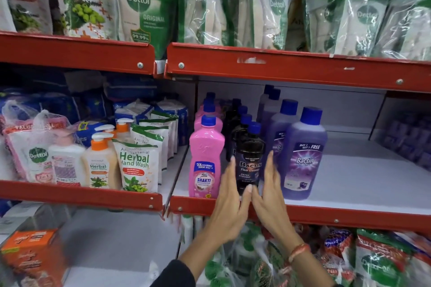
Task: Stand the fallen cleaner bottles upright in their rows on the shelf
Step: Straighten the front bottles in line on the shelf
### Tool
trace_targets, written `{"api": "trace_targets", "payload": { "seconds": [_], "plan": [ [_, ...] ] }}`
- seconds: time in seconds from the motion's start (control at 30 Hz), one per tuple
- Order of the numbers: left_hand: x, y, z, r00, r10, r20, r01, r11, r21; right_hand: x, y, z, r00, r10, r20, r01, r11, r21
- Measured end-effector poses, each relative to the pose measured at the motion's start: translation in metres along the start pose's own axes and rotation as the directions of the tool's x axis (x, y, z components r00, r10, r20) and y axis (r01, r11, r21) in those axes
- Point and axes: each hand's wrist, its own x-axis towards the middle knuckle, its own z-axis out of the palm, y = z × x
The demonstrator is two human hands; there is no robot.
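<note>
Three rows of upright cleaner bottles with blue caps stand on the white shelf (363, 184). The front pink Shakti bottle (205, 161) leads the left row. In the middle row the front bottle is black Bactin (249, 156), and the front purple Bactin bottle (303, 158) leads the right row. My left hand (229, 205) lies flat along the black bottle's left side. On its right side is my right hand (268, 196), also flat. Both thumbs meet at the bottle's lower front. No fallen bottle shows on this shelf.
The shelf's red front lip (349, 218) runs under my hands. Herbal hand wash pouches (137, 165) and pump bottles (100, 163) fill the left bay. Dettol refill packs (349, 7) hang over the upper shelf. Bare white shelf lies right of the purple row.
</note>
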Motion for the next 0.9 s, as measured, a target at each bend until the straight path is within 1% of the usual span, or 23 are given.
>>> {"api": "trace_targets", "payload": {
  "seconds": [0.03, 0.1, 0.13, 0.2, 0.3, 0.4, 0.57, 0.7, 0.73, 0.77, 0.8, 0.83, 0.87, 0.9],
  "plan": [
    [0.006, 0.0, 0.004, 0.999, -0.046, -0.007, 0.046, 0.998, -0.031, 0.004, 0.005, -0.001, 0.997, 0.01, 0.073, -0.011, 1.0, 0.017],
    [0.019, 0.0, 0.004, 0.99, -0.144, 0.005, 0.144, 0.987, -0.066, 0.011, 0.01, -0.004, 0.986, 0.044, 0.158, -0.052, 0.998, 0.043],
    [0.024, 0.001, 0.002, 0.982, -0.184, 0.038, 0.186, 0.982, -0.044, 0.013, 0.012, -0.006, 0.982, 0.06, 0.182, -0.067, 0.997, 0.033],
    [0.026, 0.003, -0.001, 0.974, -0.211, 0.084, 0.207, 0.977, 0.049, 0.014, 0.013, -0.009, 0.975, 0.073, 0.21, -0.075, 0.997, 0.006],
    [0.017, 0.01, 0.0, 0.977, -0.205, 0.055, 0.194, 0.967, 0.163, 0.005, 0.012, -0.017, 0.976, 0.039, 0.213, -0.042, 0.999, 0.008],
    [0.005, 0.013, 0.002, 0.987, -0.161, 0.002, 0.156, 0.96, 0.234, -0.004, 0.012, -0.024, 0.973, 0.011, 0.231, -0.011, 1.0, 0.001],
    [-0.006, 0.009, 0.003, 0.995, -0.081, -0.057, 0.093, 0.961, 0.259, -0.014, 0.018, -0.026, 0.971, -0.04, 0.237, 0.051, 0.998, -0.041],
    [-0.01, 0.011, 0.007, 0.991, -0.097, -0.09, 0.118, 0.957, 0.265, -0.016, 0.021, -0.033, 0.966, -0.068, 0.249, 0.075, 0.997, -0.017],
    [-0.012, 0.011, 0.01, 0.989, -0.077, -0.13, 0.11, 0.957, 0.269, -0.018, 0.022, -0.036, 0.968, -0.072, 0.24, 0.075, 0.997, -0.002],
    [-0.016, 0.011, 0.013, 0.984, -0.029, -0.179, 0.077, 0.96, 0.27, -0.019, 0.022, -0.039, 0.976, -0.069, 0.205, 0.07, 0.998, 0.003],
    [-0.019, 0.014, 0.017, 0.973, 0.046, -0.225, 0.017, 0.963, 0.27, -0.02, 0.025, -0.044, 0.99, -0.062, 0.127, 0.063, 0.998, -0.005],
    [-0.022, 0.017, 0.021, 0.959, 0.126, -0.253, -0.054, 0.96, 0.274, -0.021, 0.029, -0.05, 0.999, -0.044, 0.018, 0.045, 0.999, -0.011],
    [-0.023, 0.02, 0.025, 0.95, 0.191, -0.247, -0.118, 0.952, 0.281, -0.021, 0.033, -0.056, 0.994, -0.011, -0.105, 0.011, 1.0, 0.004],
    [-0.022, 0.027, 0.032, 0.952, 0.228, -0.204, -0.169, 0.948, 0.271, -0.02, 0.039, -0.065, 0.975, 0.035, -0.219, -0.026, 0.999, 0.046]
  ]
}}
